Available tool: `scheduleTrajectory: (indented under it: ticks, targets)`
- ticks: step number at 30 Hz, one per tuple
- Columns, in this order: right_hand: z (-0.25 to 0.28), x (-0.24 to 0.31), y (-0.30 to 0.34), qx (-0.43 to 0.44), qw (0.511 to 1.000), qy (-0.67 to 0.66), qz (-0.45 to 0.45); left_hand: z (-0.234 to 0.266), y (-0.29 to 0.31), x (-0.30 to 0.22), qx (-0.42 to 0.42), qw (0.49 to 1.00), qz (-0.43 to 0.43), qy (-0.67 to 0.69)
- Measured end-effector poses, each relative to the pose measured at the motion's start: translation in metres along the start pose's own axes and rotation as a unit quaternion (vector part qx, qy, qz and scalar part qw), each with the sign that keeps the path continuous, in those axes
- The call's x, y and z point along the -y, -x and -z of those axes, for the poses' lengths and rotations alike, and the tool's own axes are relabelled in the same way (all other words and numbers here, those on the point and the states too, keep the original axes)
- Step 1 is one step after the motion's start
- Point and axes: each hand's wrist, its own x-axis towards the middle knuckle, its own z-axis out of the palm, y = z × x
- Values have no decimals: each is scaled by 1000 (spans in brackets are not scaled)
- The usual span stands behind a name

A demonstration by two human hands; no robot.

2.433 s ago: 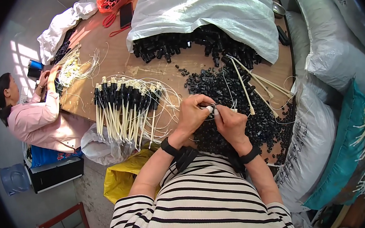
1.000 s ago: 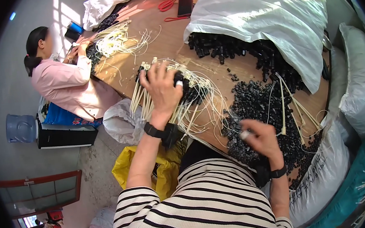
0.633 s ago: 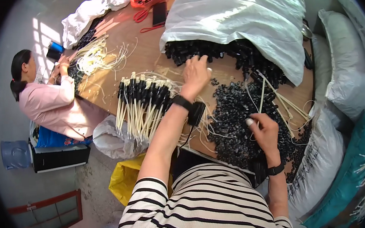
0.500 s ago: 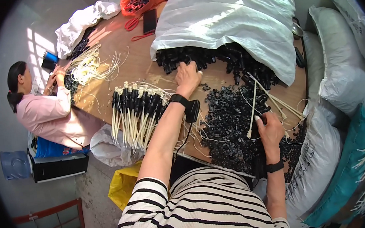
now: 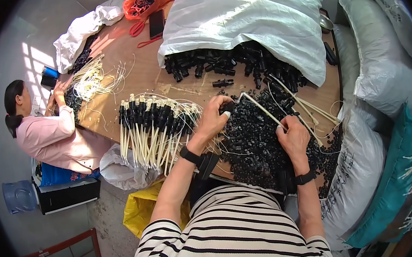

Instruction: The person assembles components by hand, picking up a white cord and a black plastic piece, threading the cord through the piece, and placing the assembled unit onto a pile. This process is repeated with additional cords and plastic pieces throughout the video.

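My left hand [image 5: 211, 120] is closed on a black plastic connector [image 5: 226, 107] above the left edge of the pile of small black parts [image 5: 251, 139]. A cream cable [image 5: 264, 109] is pinched in my right hand [image 5: 295, 138]; it slants up leftward, and its bent end lies close to the connector. Whether the two touch I cannot tell. Left of my left hand lies a bundle of cream cables [image 5: 138, 134] with black connectors on them. One loose black connector [image 5: 222, 83] rests on the table in front of the big white sack [image 5: 240, 18], whose mouth spills many more.
More cream cables [image 5: 306, 102] lie right of the pile. A phone [image 5: 156, 24], red scissors [image 5: 136, 29] and a red bag [image 5: 153, 0] sit at the back. At the far left a person in pink [image 5: 54, 134] handles pale wires [image 5: 89, 85]. Full sacks [image 5: 381, 54] line the right side.
My left hand has come back from the sack's mouth toward me, now with a black connector. My right hand has lifted a cable and moved slightly up and left.
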Motion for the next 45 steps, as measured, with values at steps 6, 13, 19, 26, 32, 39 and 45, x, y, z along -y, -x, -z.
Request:
scheduleTrajectory:
  ticks: [6, 13, 19, 26, 32, 39, 45]
  targets:
    - [20, 10, 20, 53, 982, -143, 114, 0, 22, 10, 26, 988, 86, 128]
    - [29, 4, 25, 78, 966, -110, 222, 13, 27, 6, 43, 990, 69, 119]
    - [36, 5, 23, 75, 948, -88, 297, 27, 30, 12, 114, 981, 50, 148]
    - [-4, 33, 20, -15, 974, -93, 207, -12, 51, -69, 164, 933, -246, -204]
    - [31, -17, 8, 132, 522, -843, -16, 23, 51, -24, 8, 990, 93, -110]
    - [-8, 46, 34, 82, 957, -157, 229, -22, 52, -47, 72, 933, 189, 298]
    - [-9, 42, 37, 44, 970, -164, 173, -12, 52, -33, 102, 993, 43, 50]
